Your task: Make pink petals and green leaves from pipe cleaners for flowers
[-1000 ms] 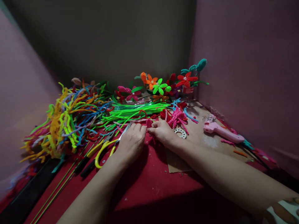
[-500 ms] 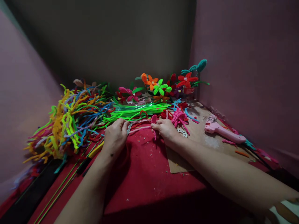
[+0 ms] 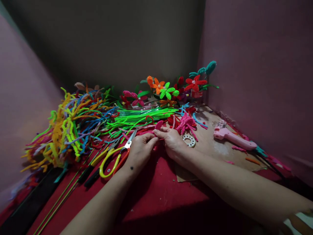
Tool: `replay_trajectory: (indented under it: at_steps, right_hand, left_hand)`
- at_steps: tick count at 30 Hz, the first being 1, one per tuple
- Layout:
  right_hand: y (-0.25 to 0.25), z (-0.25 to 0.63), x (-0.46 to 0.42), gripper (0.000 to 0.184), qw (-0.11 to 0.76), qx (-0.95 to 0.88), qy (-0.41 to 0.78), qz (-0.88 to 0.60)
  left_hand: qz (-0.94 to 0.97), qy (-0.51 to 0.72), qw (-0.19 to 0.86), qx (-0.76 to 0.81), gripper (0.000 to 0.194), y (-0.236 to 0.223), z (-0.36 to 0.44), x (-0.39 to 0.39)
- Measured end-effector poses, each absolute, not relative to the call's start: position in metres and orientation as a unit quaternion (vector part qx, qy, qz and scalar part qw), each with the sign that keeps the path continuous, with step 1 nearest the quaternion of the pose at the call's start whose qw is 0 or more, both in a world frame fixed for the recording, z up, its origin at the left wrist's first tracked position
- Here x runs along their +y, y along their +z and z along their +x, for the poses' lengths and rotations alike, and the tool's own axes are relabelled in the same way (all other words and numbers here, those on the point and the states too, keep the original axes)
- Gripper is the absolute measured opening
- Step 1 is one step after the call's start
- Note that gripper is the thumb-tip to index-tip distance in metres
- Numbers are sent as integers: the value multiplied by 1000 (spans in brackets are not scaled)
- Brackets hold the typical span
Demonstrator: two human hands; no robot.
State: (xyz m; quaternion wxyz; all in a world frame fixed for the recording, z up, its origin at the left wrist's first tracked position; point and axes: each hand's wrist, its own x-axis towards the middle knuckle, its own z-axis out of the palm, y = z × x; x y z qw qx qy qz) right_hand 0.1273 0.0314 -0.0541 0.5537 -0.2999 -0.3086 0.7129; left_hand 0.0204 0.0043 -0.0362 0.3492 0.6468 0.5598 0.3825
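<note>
1. Here we are at the fingertips: the right hand point(image 3: 172, 140) pinches a small pink fuzzy loop point(image 3: 158, 125) between thumb and fingers, its rounded end poking up.
2. Right alongside, the left hand point(image 3: 143, 147) has thumb and forefinger drawn together just below the loop; whether they grip its tail, I cannot tell, with the fingers covering that spot.
3. Beside the left hand, on its outer side, lie the yellow-handled scissors point(image 3: 128, 145), blades pointing away from the wearer, and next to them pliers point(image 3: 99, 157) with yellow and black handles.
4. Further left of that hand, a big tangle of multicoloured fuzzy stems point(image 3: 73, 127)!
5. Straight beyond both hands, bright green stems point(image 3: 146, 114) lie in a bundle, with a green flower point(image 3: 167, 91) and an orange flower point(image 3: 158, 85) behind.
6. Just past the right hand, a pink bunch of stems point(image 3: 186, 123); near its wrist, a holed ring point(image 3: 193, 141).
7. Out to the right of that hand, a pink tool point(image 3: 232, 138) rests on brown cardboard point(image 3: 220, 155).
</note>
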Motion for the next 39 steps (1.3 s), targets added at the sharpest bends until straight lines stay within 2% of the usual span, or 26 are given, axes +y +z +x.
replay_trajectory:
  at_steps: [4,6,13,17,20,25,28,30,34,39]
  right_hand:
    - [-52,126,29,26,535,-312,717,-320]
    - [-53,125,29,27,547,-308,702,-336]
    - [-60,125,28,21,534,-344,700,-326]
    - [-61,122,26,21,543,-343,696,-321]
    - [-62,123,29,20,543,-355,686,-330]
    - [-56,132,35,21,576,-441,587,-360]
    - [-50,136,32,24,540,-484,586,-362]
    - [-49,135,29,26,512,-505,596,-357]
    - [-52,132,23,25,469,-538,615,-334]
    - [-56,132,23,16,430,-558,618,-349]
  left_hand:
    - [503,388,576,514,19,-38,18,5]
    - [466,386,635,480,22,-40,19,5]
    - [511,337,553,565,28,-39,21,2]
    - [505,322,594,537,28,-38,19,0]
    - [530,315,564,550,27,-35,20,-2]
    - [641,162,485,573,18,-22,4,0]
    - [630,319,369,604,20,-14,-14,7]
    - [603,409,334,599,21,-10,-21,10]
    - [595,428,441,518,28,-10,-15,7]
    - [569,414,507,498,11,-16,-6,3]
